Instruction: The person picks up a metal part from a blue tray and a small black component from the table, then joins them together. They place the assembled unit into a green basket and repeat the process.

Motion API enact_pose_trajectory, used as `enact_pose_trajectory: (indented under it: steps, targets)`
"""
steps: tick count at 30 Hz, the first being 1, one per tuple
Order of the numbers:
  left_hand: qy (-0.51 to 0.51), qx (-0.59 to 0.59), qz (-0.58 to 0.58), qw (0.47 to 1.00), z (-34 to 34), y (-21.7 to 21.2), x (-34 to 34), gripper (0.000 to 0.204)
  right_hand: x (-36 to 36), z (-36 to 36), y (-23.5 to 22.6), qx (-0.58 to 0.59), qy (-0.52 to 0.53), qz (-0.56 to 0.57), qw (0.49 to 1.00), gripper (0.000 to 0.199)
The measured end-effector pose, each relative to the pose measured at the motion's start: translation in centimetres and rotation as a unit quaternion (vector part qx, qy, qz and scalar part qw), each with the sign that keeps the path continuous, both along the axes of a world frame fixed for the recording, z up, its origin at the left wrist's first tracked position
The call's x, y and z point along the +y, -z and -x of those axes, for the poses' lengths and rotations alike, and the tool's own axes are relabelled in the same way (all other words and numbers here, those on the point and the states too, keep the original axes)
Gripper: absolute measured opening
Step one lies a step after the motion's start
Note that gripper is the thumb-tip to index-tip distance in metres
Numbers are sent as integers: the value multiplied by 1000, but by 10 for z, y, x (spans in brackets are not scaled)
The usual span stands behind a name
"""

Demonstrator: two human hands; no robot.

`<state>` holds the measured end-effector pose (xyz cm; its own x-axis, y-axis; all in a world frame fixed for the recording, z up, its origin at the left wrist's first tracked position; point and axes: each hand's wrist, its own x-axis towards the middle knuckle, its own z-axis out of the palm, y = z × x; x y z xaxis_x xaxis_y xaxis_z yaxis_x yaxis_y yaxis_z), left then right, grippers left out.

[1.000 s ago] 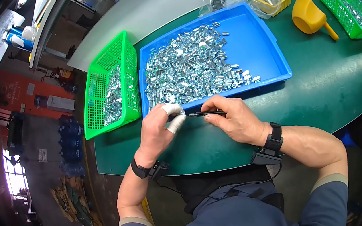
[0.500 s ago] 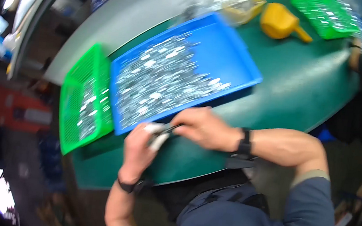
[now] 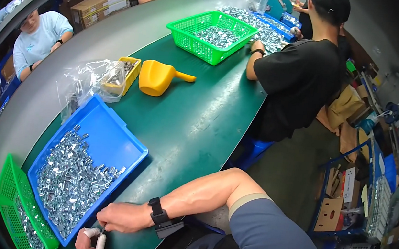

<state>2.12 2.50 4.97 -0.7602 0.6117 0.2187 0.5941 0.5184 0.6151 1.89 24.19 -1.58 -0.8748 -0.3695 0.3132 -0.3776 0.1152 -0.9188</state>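
My left hand (image 3: pixel 89 245), with white wraps on its fingertips, is closed at the lower edge of the view. Right against it, my right hand (image 3: pixel 125 217) has its fingers pinched together. A small dark thing shows between the two hands, too little of it to name. Both hands are beside the near corner of a blue tray (image 3: pixel 118 136), over the green table (image 3: pixel 185 123). Many small shiny metal sleeves (image 3: pixel 72 179) are heaped in the tray.
A green basket (image 3: pixel 9 172) with metal pieces stands left of the tray. Beyond are a clear plastic bag (image 3: pixel 84 79), a yellow bin (image 3: pixel 130 78), a yellow scoop (image 3: pixel 155 77) and another green basket (image 3: pixel 208 51). A co-worker in black (image 3: pixel 299 72) sits at the table's right side.
My view has swung to the right, so the tray and my hands now appear lower left and co-workers come into sight. My hands stay together.
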Motion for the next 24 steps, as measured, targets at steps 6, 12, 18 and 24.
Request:
enact_pose_trajectory:
  steps: [6,12,18,24]
  targets:
    - [-19,-64,-18,998,3,1,-3,16,4,-3,-12,-19,-7,-36,999,21]
    - [-11,-67,-30,997,3,4,-4,18,2,3,-8,-8,-37,-94,995,21]
    - [-9,-66,-23,998,4,-1,-3,21,1,0,-10,-2,-36,-58,998,22]
    - [4,-76,-36,996,13,6,-7,21,0,0,-6,-39,-72,-165,983,24]
